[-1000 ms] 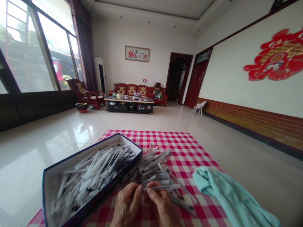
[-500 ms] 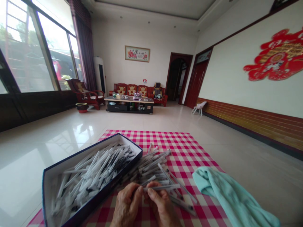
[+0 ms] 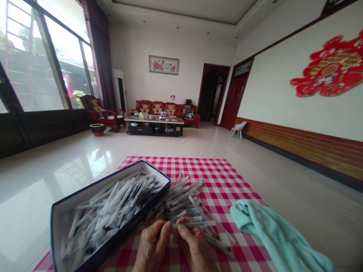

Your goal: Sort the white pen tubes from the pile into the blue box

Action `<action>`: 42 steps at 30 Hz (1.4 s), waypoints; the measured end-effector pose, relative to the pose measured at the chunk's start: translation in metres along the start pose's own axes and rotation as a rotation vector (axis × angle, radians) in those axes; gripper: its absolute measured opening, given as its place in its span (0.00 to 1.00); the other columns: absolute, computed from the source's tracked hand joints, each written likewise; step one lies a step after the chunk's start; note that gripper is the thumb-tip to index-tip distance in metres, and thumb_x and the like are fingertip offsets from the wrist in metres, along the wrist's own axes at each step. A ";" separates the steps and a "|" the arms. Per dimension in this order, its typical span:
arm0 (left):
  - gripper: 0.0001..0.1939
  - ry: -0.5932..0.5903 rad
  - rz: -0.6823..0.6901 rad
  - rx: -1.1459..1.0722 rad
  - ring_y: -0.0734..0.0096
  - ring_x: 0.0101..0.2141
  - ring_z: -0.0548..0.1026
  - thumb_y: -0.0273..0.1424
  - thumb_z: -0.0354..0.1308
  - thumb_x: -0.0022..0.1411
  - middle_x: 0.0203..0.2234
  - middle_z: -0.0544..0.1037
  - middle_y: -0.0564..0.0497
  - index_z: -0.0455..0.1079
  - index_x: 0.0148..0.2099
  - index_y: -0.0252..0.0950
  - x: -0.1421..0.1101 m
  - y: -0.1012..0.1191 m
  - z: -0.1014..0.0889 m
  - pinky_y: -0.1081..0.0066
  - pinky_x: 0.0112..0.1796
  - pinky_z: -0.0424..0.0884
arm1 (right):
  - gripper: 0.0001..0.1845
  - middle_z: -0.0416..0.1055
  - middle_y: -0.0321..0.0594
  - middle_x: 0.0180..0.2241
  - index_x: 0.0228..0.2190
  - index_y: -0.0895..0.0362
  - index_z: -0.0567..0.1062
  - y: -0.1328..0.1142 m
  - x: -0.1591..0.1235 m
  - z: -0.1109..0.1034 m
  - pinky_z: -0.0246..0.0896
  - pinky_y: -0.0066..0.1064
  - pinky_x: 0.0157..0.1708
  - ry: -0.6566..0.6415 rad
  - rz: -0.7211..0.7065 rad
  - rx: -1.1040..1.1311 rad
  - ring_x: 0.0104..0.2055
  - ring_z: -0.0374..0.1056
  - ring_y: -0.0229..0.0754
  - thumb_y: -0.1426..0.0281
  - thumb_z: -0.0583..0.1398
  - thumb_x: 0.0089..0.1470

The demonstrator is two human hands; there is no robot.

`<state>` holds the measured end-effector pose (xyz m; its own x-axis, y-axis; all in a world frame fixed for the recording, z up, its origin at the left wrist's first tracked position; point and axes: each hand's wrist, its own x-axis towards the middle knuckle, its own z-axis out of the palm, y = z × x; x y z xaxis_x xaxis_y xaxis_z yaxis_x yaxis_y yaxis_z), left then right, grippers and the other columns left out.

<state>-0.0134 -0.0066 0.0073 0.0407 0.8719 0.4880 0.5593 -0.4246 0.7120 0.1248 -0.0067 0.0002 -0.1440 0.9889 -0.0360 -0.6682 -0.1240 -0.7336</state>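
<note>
My left hand (image 3: 153, 241) and my right hand (image 3: 191, 241) meet at the table's near side, fingers closed. Between the right thumb and fingers lies a slim translucent pen (image 3: 201, 224), its far part sticking out to the right. The left thumb and fingertips pinch at its left end; the tip there is hidden. Just beyond my hands, a loose pile of similar pens (image 3: 181, 196), several with dark ends, is spread on the cloth. To the left stands a dark blue box (image 3: 153, 166) with a white inside, filled with many clear and black-tipped pen pieces (image 3: 119, 204).
A pink and white checked tablecloth (image 3: 224, 177) covers the table. At the right a mint green cloth (image 3: 272, 230) lies crumpled over the edge. Farther off are a low coffee table (image 3: 154, 124), a red wooden sofa (image 3: 157, 107) and a small chair (image 3: 238, 129).
Both hands keep nearly the same pose around the pen. The view has shifted very slightly; the pile and the box have not moved.
</note>
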 end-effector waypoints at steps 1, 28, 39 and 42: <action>0.20 0.003 -0.002 -0.004 0.78 0.18 0.66 0.37 0.47 0.65 0.15 0.68 0.55 0.67 0.24 0.34 0.000 0.001 -0.001 0.81 0.21 0.60 | 0.09 0.73 0.34 0.25 0.32 0.55 0.76 0.000 0.000 0.000 0.61 0.30 0.31 0.017 0.002 0.019 0.28 0.67 0.38 0.69 0.68 0.45; 0.10 0.194 0.045 0.477 0.65 0.34 0.75 0.32 0.52 0.61 0.32 0.77 0.50 0.72 0.41 0.38 0.031 -0.002 -0.061 0.69 0.34 0.70 | 0.14 0.75 0.35 0.25 0.32 0.58 0.74 0.002 0.003 -0.003 0.64 0.29 0.28 0.053 0.031 0.062 0.27 0.70 0.37 0.68 0.70 0.42; 0.11 -0.144 0.131 0.176 0.72 0.27 0.73 0.27 0.51 0.61 0.23 0.74 0.52 0.73 0.30 0.38 0.014 0.017 -0.020 0.75 0.29 0.65 | 0.09 0.75 0.37 0.27 0.33 0.58 0.73 0.000 0.002 -0.001 0.62 0.28 0.30 -0.046 0.013 0.041 0.28 0.70 0.37 0.70 0.65 0.49; 0.10 -0.171 0.068 0.141 0.73 0.25 0.73 0.29 0.52 0.60 0.22 0.75 0.53 0.74 0.29 0.38 0.020 0.016 -0.031 0.77 0.28 0.64 | 0.10 0.75 0.36 0.26 0.33 0.58 0.74 0.001 0.003 -0.003 0.63 0.28 0.29 0.008 0.015 0.055 0.29 0.70 0.38 0.69 0.67 0.47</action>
<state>-0.0287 -0.0038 0.0440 0.2153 0.8764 0.4307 0.6605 -0.4555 0.5968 0.1257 -0.0034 -0.0032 -0.1485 0.9876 -0.0520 -0.7049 -0.1425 -0.6949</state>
